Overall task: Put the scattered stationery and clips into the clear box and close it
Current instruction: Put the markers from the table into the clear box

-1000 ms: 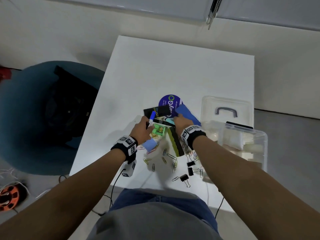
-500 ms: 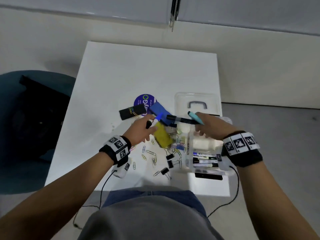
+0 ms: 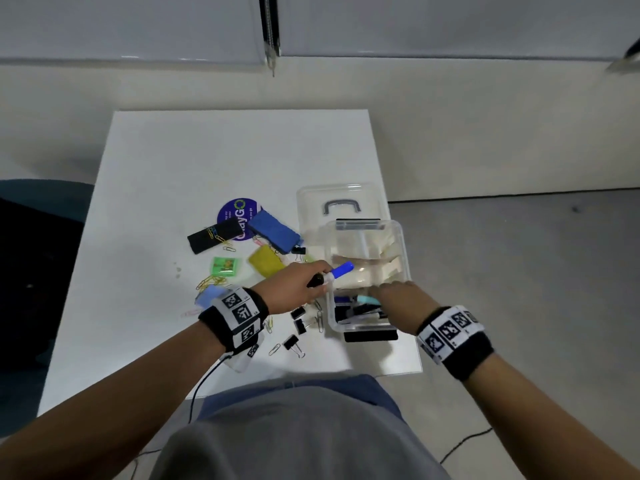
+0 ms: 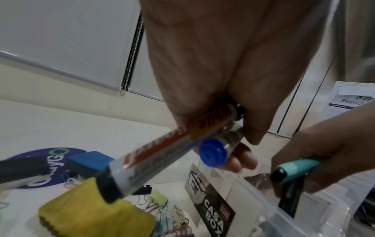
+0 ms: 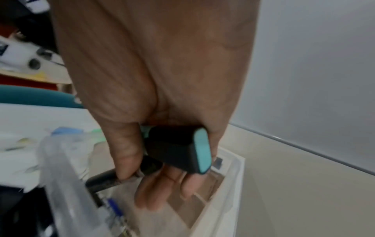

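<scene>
The clear box [image 3: 398, 244] stands open at the table's right edge, with its lid [image 3: 341, 199] lying behind it. My left hand [image 3: 304, 282] grips two markers at the box's left rim: a blue-capped one [image 3: 341, 270] and a black-capped one [image 4: 109, 186]. The right hand [image 3: 384, 296] reaches down inside the box near its front wall and holds a teal-and-black highlighter [image 5: 182, 149] together with a black marker [image 5: 103, 178]. More pens [image 3: 360, 311] lie on the box floor under that hand.
Left of the box lie a blue eraser [image 3: 273, 230], a yellow sponge [image 3: 265, 259], a green packet [image 3: 225, 266], a black eraser [image 3: 213, 235], a purple round sticker [image 3: 237, 211], black binder clips [image 3: 298, 322] and several paper clips [image 3: 211, 282]. A dark chair [image 3: 34, 271] stands left.
Both hands left the pile and moved right to the box. The right hand has gone down into it with the highlighter; the left followed to the rim with its markers.
</scene>
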### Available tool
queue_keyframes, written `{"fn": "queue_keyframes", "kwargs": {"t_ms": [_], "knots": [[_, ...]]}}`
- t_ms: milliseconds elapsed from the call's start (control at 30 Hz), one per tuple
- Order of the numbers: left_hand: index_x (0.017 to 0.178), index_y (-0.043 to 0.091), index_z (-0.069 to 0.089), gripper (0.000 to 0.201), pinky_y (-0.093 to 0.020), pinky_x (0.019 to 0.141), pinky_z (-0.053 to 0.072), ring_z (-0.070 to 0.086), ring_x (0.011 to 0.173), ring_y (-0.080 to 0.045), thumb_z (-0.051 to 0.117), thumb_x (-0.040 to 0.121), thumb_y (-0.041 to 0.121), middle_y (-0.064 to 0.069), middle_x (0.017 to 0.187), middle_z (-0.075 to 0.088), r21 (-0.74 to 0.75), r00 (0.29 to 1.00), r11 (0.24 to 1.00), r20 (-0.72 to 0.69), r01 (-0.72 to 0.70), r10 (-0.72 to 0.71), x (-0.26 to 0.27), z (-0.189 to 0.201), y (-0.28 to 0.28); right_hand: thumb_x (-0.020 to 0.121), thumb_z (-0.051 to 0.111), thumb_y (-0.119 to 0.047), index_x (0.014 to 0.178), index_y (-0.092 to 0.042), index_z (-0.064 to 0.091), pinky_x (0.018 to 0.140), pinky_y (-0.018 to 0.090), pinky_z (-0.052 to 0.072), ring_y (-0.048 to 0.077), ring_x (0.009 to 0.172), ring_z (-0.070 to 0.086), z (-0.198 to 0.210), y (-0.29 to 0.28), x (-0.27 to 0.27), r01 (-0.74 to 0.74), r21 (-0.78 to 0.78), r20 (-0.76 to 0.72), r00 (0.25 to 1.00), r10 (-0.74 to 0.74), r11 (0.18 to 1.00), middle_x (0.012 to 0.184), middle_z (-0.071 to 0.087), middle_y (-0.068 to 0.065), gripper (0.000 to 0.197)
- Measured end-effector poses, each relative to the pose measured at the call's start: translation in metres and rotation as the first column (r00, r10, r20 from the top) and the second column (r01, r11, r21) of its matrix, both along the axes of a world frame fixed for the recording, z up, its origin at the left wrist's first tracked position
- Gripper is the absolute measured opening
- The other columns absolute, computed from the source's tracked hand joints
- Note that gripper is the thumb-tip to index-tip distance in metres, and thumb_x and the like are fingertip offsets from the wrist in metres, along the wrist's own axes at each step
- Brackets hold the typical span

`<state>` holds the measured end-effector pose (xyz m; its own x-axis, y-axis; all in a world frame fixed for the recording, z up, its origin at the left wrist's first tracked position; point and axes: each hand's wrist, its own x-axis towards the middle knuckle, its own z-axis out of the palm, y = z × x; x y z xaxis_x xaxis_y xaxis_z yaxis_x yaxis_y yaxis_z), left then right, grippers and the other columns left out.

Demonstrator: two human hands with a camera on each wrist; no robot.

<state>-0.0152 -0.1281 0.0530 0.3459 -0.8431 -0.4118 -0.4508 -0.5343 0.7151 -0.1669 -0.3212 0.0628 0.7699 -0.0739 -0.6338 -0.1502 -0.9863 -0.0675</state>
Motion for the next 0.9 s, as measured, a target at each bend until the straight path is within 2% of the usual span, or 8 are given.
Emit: {"fn": "queue_keyframes", "kwargs": {"t_ms": [133,233,300,367,433,600,800,900], "knots": [[0.123,0.026,0.053,0.03,-0.037,0.069,0.053,0.065,0.073,-0.018,0.057,0.094,0.034,0.0,0.087,0.066,0.037,0.999,0.999,0.027,0.03,-0.031,-0.01,0.004,-0.009,0.089,0.053,-0.01,0.14,-0.027,0.045,0.097,0.037,0.042,0.028,0.117,0.057,-0.018,0.001,0.005,-0.023,0.059,0.017,1.0,0.022,0.998,0.129,0.058,0.004,0.055],[0.123,0.027,0.053,0.035,-0.041,0.075,0.055,0.066,0.08,-0.022,0.061,0.09,0.035,-0.003,0.095,0.068,0.083,0.996,0.995,0.067,0.059,-0.065,-0.014,0.005,-0.014,0.09,0.054,-0.022,0.12,-0.027,0.059,0.082,0.033,0.048,0.026,0.104,0.062,-0.011,-0.014,0.003,0.147,0.17,0.024,0.988,-0.153,0.975,0.113,0.065,0.002,0.031],[0.124,0.025,0.053,0.038,-0.035,0.076,0.052,0.064,0.09,-0.021,0.063,0.089,0.034,-0.003,0.105,0.067,0.108,0.99,0.99,0.097,0.095,-0.106,-0.02,0.008,-0.022,0.091,0.054,-0.029,0.106,-0.023,0.06,0.075,0.033,0.047,0.025,0.098,0.063,-0.006,-0.03,-0.005,0.299,0.168,0.179,0.928,-0.328,0.939,0.104,0.064,0.001,0.018],[0.124,0.019,0.056,0.037,-0.028,0.073,0.044,0.06,0.091,-0.019,0.063,0.09,0.03,-0.002,0.108,0.066,0.126,0.977,0.979,0.124,0.159,-0.175,-0.029,0.012,-0.037,0.091,0.056,-0.029,0.114,-0.019,0.055,0.078,0.037,0.049,0.029,0.102,0.06,-0.005,-0.04,-0.016,0.461,0.157,0.322,0.812,-0.486,0.874,0.113,0.056,0.005,0.025],[0.12,0.015,0.059,0.032,-0.028,0.07,0.043,0.06,0.087,-0.021,0.063,0.089,0.026,-0.005,0.104,0.067,0.155,0.957,0.96,0.141,0.233,-0.255,-0.042,0.013,-0.057,0.092,0.055,-0.022,0.129,-0.013,0.045,0.084,0.043,0.049,0.035,0.108,0.057,-0.01,-0.043,-0.021,0.574,0.197,0.302,0.735,-0.607,0.794,0.124,0.051,0.013,0.039],[0.1,0.006,0.065,0.017,-0.033,0.066,0.047,0.067,0.087,-0.035,0.06,0.088,0.016,-0.016,0.096,0.068,0.302,0.881,0.895,0.243,0.329,-0.406,-0.07,-0.009,-0.102,0.087,0.041,-0.002,0.134,-0.009,0.035,0.077,0.039,0.045,0.038,0.1,0.061,-0.025,-0.04,-0.024,0.626,0.321,0.147,0.708,-0.691,0.711,0.112,0.064,0.022,0.048],[0.133,0.02,0.05,0.055,-0.03,0.08,0.049,0.064,0.101,-0.03,0.065,0.081,0.009,-0.011,0.113,0.068,0.169,0.921,0.935,0.191,0.311,-0.34,-0.073,-0.022,-0.106,0.089,0.042,-0.004,0.134,-0.01,0.034,0.077,0.039,0.045,0.038,0.099,0.061,-0.025,-0.043,-0.025,0.627,0.332,0.143,0.706,-0.694,0.705,0.11,0.064,0.022,0.046],[0.128,0.02,0.056,0.046,-0.039,0.089,0.053,0.064,0.106,-0.025,0.066,0.083,0.014,-0.005,0.117,0.068,0.091,0.943,0.959,0.177,0.268,-0.28,-0.059,-0.017,-0.09,0.089,0.044,-0.006,0.138,-0.012,0.033,0.081,0.04,0.047,0.037,0.103,0.061,-0.028,-0.042,-0.026,0.636,0.332,0.141,0.697,-0.703,0.697,0.115,0.063,0.02,0.05]]}}
